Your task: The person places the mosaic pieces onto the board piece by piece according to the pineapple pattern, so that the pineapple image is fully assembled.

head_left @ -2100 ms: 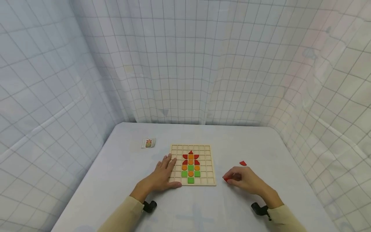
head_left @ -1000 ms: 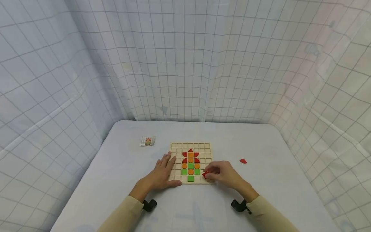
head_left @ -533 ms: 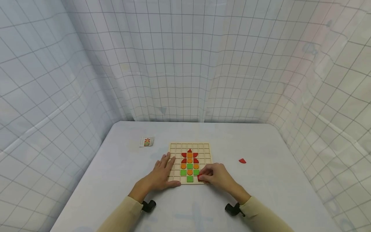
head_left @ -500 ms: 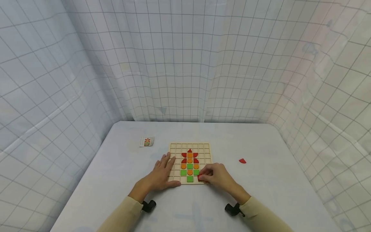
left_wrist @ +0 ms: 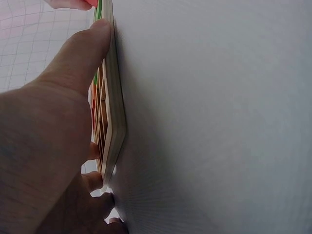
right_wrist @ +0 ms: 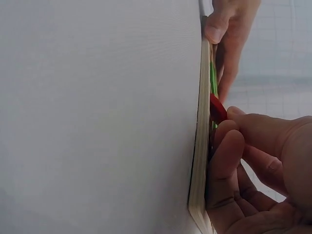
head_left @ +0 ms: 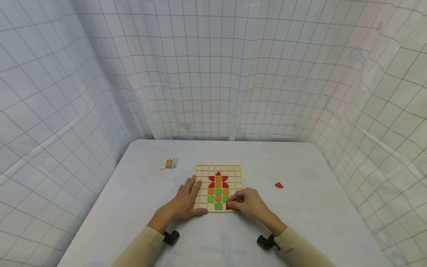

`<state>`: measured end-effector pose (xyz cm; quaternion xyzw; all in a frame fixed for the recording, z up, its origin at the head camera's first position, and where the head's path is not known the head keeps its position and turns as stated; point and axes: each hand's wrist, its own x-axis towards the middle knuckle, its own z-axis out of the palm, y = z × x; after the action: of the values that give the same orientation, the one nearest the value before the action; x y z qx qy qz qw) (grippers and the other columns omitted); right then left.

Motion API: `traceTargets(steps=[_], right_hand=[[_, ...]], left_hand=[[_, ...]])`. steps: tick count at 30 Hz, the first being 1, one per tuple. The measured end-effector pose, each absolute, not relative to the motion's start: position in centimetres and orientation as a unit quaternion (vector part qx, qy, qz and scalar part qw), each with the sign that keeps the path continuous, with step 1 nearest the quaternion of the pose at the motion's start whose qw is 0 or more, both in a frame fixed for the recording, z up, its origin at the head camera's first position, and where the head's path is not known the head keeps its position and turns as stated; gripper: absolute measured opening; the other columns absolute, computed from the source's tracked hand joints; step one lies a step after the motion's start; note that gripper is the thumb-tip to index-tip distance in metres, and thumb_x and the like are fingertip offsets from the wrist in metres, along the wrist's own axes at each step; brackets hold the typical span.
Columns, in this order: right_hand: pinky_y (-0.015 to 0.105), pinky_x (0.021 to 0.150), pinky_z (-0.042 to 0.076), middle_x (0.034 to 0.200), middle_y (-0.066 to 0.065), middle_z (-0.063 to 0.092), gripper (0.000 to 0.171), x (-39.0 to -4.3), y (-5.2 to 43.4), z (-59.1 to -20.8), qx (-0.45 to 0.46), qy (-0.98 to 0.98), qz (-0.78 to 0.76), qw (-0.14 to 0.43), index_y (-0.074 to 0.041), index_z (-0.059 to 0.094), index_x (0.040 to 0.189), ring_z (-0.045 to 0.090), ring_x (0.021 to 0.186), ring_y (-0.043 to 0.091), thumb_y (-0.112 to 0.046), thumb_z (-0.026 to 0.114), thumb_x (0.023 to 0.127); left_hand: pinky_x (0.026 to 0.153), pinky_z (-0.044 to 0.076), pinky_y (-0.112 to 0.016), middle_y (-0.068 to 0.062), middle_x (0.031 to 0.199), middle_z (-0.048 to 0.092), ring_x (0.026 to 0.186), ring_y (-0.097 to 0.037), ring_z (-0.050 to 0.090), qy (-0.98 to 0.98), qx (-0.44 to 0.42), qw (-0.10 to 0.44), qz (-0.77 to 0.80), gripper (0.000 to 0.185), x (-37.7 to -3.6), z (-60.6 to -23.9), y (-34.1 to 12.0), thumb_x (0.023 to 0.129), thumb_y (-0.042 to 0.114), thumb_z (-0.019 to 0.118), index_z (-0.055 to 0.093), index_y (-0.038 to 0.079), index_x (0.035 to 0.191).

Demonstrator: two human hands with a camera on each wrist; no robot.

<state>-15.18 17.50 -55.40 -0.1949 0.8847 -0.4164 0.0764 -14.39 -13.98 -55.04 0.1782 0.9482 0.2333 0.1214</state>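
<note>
A square wooden grid board [head_left: 237,170] lies on the table, with red, orange and green flat pieces set in its middle columns. My left hand [head_left: 184,202] rests with spread fingers on the board's left side, its thumb along the near edge. Over the near right part of the board, my right hand [head_left: 248,203] pinches a red piece [right_wrist: 218,108] between thumb and fingers. In the right wrist view that piece stands tilted, its lower edge at the board surface. It is just right of the lowest green square [head_left: 218,205]; my fingertips partly hide it.
A loose red quarter-circle piece [head_left: 278,185] lies on the table to the right of the board. Back left is a small paper card [head_left: 168,163] printed with a coloured figure on a grid. White grid-patterned curtains [head_left: 197,74] enclose the table [head_left: 150,185].
My right hand has carried the red piece left from the table onto the board, then slightly further left, lowering it beside the bottom green square. The left hand has stayed in place.
</note>
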Motion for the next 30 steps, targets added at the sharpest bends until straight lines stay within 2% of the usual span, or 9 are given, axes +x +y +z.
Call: traceTargets(steps=[6, 15, 25, 30], right_hand=[[0.019, 0.066, 0.052, 0.088, -0.011, 0.079, 0.009, -15.20, 17.38, -55.41, -0.194, 0.893, -0.399, 0.075, -0.020, 0.090, 0.094, 0.062, 0.076, 0.006, -0.023, 0.095, 0.101], [0.019, 0.066, 0.051, 0.092, -0.011, 0.078, 0.005, -15.36, 17.39, -55.45, -0.232, 0.891, -0.386, 0.066, -0.019, 0.092, 0.099, 0.059, 0.076, 0.004, -0.021, 0.097, 0.098], [0.019, 0.069, 0.053, 0.097, -0.006, 0.080, 0.003, -15.64, 17.32, -55.55, -0.270, 0.887, -0.372, 0.044, -0.014, 0.095, 0.101, 0.059, 0.082, 0.001, -0.014, 0.096, 0.099], [0.018, 0.071, 0.054, 0.097, -0.004, 0.079, 0.007, -15.68, 17.11, -55.53, -0.273, 0.886, -0.372, 0.044, -0.015, 0.095, 0.100, 0.060, 0.082, 0.001, -0.009, 0.096, 0.097]], left_hand=[[0.146, 0.015, -0.075, -0.030, 0.195, 0.008, 0.183, -0.054, 0.010, 0.949, 0.176, 0.121, 0.230, 0.125, -14.38, -55.19, -13.96, 0.099, 0.062, 0.088, 0.022, 0.000, 0.185], [0.147, 0.014, -0.074, -0.029, 0.195, 0.008, 0.183, -0.053, 0.009, 0.950, 0.177, 0.122, 0.225, 0.124, -14.50, -55.01, -13.88, 0.100, 0.063, 0.087, 0.022, 0.001, 0.185], [0.146, 0.015, -0.076, -0.030, 0.195, 0.007, 0.182, -0.055, 0.010, 0.949, 0.185, 0.120, 0.225, 0.123, -14.37, -54.77, -13.97, 0.101, 0.063, 0.086, 0.021, 0.001, 0.185], [0.146, 0.015, -0.075, -0.029, 0.195, 0.008, 0.183, -0.054, 0.010, 0.950, 0.185, 0.119, 0.221, 0.123, -14.42, -54.87, -13.98, 0.100, 0.063, 0.086, 0.021, 0.002, 0.186]])
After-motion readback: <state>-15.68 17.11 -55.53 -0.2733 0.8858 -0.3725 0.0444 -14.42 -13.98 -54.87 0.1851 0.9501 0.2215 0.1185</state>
